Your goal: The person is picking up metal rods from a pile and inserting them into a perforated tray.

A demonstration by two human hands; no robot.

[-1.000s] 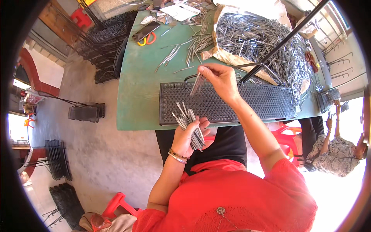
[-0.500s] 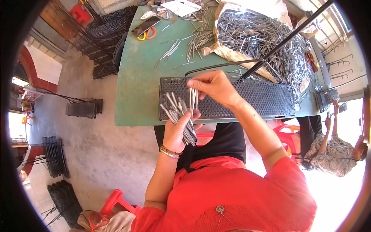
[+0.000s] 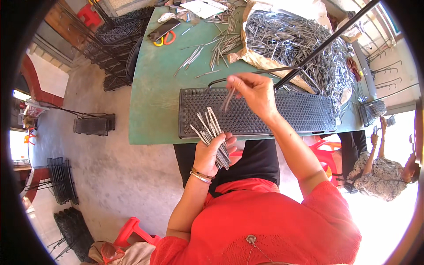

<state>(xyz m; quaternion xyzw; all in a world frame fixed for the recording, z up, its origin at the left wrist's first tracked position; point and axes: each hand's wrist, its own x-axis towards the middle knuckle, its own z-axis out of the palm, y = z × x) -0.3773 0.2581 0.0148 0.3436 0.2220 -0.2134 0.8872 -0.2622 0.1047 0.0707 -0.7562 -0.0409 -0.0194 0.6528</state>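
Observation:
My left hand (image 3: 212,153), with bracelets at its wrist, is closed around a bundle of thin silvery metal rods (image 3: 208,126). They fan out above the thumb, and their lower ends stick out below the palm. My right hand (image 3: 256,95) pinches a few similar rods (image 3: 228,100) between thumb and fingertips; motion blurs them, so I cannot tell how many. They hang down over a black perforated rack (image 3: 291,108) lying along the table's near edge. Whether their lower tips touch the rack is unclear.
A green table (image 3: 154,95) holds a large heap of metal rods (image 3: 287,39) on brown paper (image 3: 240,56), orange-and-yellow scissors (image 3: 169,38) and a dark phone (image 3: 164,29). A black bar (image 3: 327,46) slants above the rack. Another person (image 3: 382,176) sits at right. Black racks (image 3: 93,125) stand on the floor.
My right hand has moved up and slightly right, carrying its rods away from the left hand. My left hand with the bundle has shifted slightly right and down.

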